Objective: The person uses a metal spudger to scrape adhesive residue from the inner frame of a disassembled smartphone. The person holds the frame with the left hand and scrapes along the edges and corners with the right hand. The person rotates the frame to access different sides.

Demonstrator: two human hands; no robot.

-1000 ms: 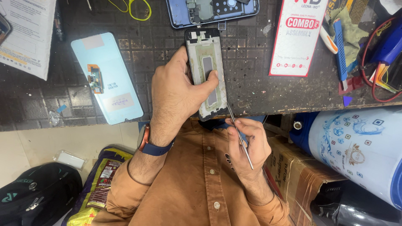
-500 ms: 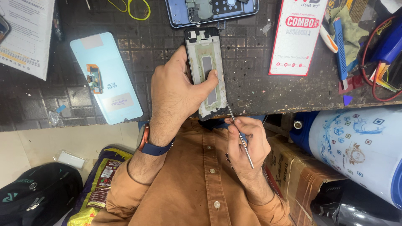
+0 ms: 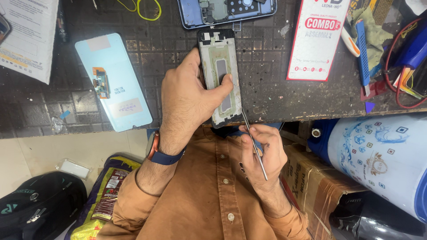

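Observation:
A phone frame lies lengthwise on the dark cutting mat, its near end at the bench edge. My left hand grips it from the left side, thumb pressed on its middle panel. My right hand sits below the bench edge, over my orange shirt, holding a thin metal tool like a pen. The tool's tip touches the frame's lower right edge.
A light blue phone screen panel with a small orange flex lies left on the mat. An opened phone body is at the top. A white-and-red box, a blue-handled tool and cables sit right. A blue patterned container stands below right.
The tool's tip has shifted slightly along the frame's lower right edge. My left hand keeps the same grip on the frame.

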